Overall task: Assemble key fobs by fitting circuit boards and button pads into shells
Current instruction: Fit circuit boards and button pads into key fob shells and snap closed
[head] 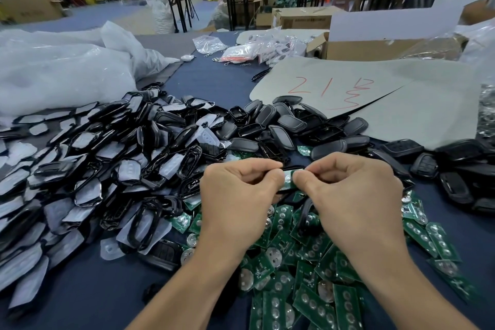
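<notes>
My left hand (235, 195) and my right hand (351, 195) meet over the table, both pinching one black key fob shell (292, 169) with a green circuit board (288, 178) showing between the thumbs. Most of the shell is hidden by my fingers. Below my hands lies a heap of green circuit boards (308, 276) with round metal contacts. To the left spreads a pile of black front frames with translucent button pads (112, 169). Behind my hands sits a pile of black shell halves (294, 126).
A grey card sheet with red writing (334, 83) lies at the back right. White plastic bags (67, 69) fill the back left. Small packets (249, 51) and an open cardboard box (375, 45) stand further back. More dark shells (455, 169) lie at the right.
</notes>
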